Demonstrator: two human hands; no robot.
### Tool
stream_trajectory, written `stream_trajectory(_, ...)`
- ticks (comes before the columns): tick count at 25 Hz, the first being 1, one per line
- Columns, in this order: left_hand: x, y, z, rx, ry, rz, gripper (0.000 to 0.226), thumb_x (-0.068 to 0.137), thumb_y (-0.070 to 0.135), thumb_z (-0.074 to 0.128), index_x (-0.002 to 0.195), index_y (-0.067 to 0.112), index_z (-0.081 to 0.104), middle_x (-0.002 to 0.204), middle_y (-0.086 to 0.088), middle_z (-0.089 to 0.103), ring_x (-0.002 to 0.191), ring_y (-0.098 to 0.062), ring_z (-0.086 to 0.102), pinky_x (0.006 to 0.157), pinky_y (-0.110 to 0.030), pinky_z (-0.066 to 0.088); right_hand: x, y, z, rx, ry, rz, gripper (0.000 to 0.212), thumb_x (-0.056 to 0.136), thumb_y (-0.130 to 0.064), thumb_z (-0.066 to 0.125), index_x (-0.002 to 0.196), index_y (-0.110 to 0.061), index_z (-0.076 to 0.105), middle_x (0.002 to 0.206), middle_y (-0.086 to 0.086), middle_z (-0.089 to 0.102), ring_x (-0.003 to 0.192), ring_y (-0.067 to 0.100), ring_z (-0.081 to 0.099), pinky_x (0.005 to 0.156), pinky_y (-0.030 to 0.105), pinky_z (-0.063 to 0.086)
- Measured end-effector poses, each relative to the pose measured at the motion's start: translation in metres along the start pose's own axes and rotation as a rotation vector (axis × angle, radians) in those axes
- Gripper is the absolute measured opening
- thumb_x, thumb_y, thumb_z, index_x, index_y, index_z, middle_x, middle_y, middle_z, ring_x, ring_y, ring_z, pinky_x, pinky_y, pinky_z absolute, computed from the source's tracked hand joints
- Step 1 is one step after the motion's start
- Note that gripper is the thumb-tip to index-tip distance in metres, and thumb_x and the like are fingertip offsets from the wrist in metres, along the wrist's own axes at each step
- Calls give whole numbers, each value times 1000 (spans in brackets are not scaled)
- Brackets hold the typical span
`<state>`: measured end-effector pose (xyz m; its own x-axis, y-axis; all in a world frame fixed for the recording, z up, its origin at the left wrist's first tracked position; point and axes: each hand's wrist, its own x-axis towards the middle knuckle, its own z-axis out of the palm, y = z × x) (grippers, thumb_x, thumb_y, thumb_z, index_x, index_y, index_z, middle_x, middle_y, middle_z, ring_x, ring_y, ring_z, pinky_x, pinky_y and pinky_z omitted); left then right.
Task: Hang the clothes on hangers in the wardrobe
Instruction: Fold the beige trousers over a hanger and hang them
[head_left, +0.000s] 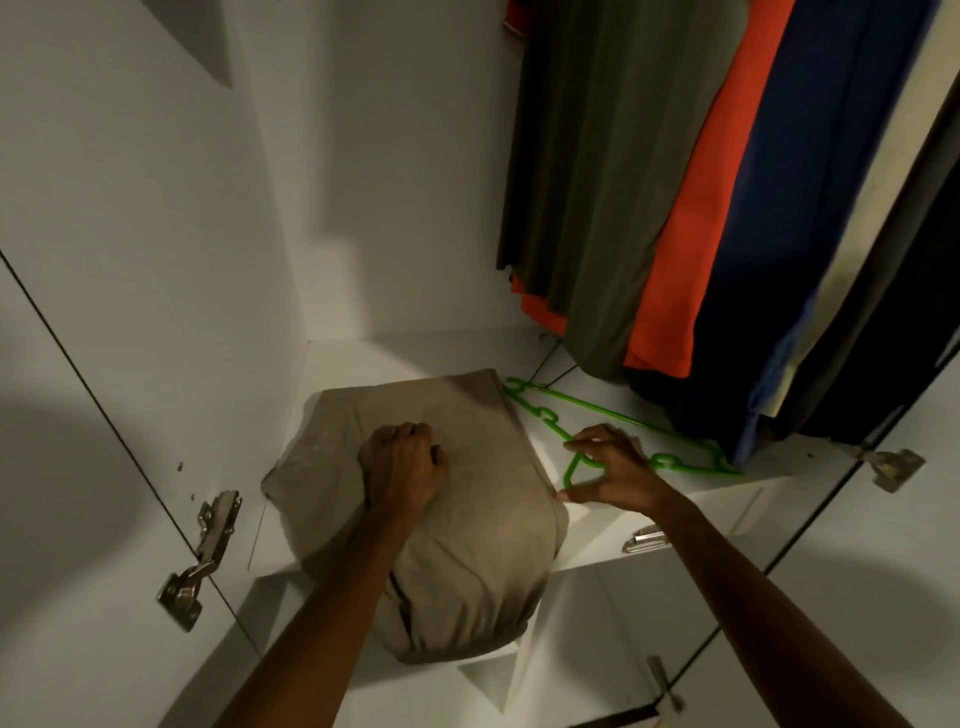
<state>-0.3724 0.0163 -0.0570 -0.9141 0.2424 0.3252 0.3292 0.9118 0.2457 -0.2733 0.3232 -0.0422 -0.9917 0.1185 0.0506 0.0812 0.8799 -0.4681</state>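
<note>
A folded beige garment (467, 530) lies on the white wardrobe shelf (675, 519), its near end drooping over the front edge. My left hand (402, 467) rests on top of it with its fingers curled into the cloth. Just right of the garment lies a green plastic hanger (623, 421), flat on the shelf. My right hand (610, 470) is over the hanger's hook end, fingers spread and bent, fingertips touching the hook loop and the shelf; no firm hold shows.
Olive (613, 182), orange (696, 218), blue (810, 208) and dark clothes hang at the upper right, their hems reaching down over the hanger's far end. Open white doors with metal hinges (202, 556) flank both sides. Drawer fronts with handles (647, 538) sit below the shelf.
</note>
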Motion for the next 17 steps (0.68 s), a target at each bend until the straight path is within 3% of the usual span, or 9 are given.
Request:
stream_trajectory(3,-2,-1,0,29,20,-14,16,78,25,67,87,13,71,84,-10,69,78,-34,65,81,-40,51,-10,0,-14,51,-110,-21,78,54,-51,97,125,-36,69,133,-13,49,118,4,46,92,0,26)
stream_trajectory(5,-3,-1,2,26,28,0,15,76,23,71,86,12,72,83,-11,69,77,-35,65,81,-41,51,-17,2,-11,103,-42,-37,71,55,-50,97,120,-39,72,132,-12,52,120,7,48,92,-4,23)
stream_trajectory(8,0,-2,3,23,24,-11,16,78,25,69,88,13,73,87,-11,70,81,-36,65,80,-41,51,-23,9,1,-15,-7,-107,88,55,-68,88,135,-44,62,147,-21,45,137,6,30,110,23,12)
stream_trajectory(10,0,-2,3,36,37,-9,15,78,25,69,87,13,72,86,-11,70,81,-36,65,78,-40,50,-26,13,3,-56,-19,-137,101,52,-60,93,143,-35,57,148,-19,43,135,3,29,113,28,13)
stream_trajectory(12,0,-2,4,21,33,-11,15,79,24,69,88,13,73,88,-11,70,82,-36,65,78,-40,50,-28,19,4,-105,19,-161,95,52,-41,99,139,-27,61,140,-9,54,130,11,43,115,32,24)
stream_trajectory(14,1,-3,6,17,45,-15,17,79,25,68,89,13,73,89,-11,71,82,-36,65,79,-41,50,-33,27,7,-54,47,-158,83,55,-26,99,132,-26,67,126,-3,60,118,18,54,107,35,41)
stream_trajectory(17,2,-5,7,11,57,-7,17,78,25,68,88,14,73,88,-11,70,80,-36,65,82,-41,51,-43,25,4,-36,75,-151,76,64,-26,95,134,-30,65,120,-9,58,112,16,57,95,39,52)
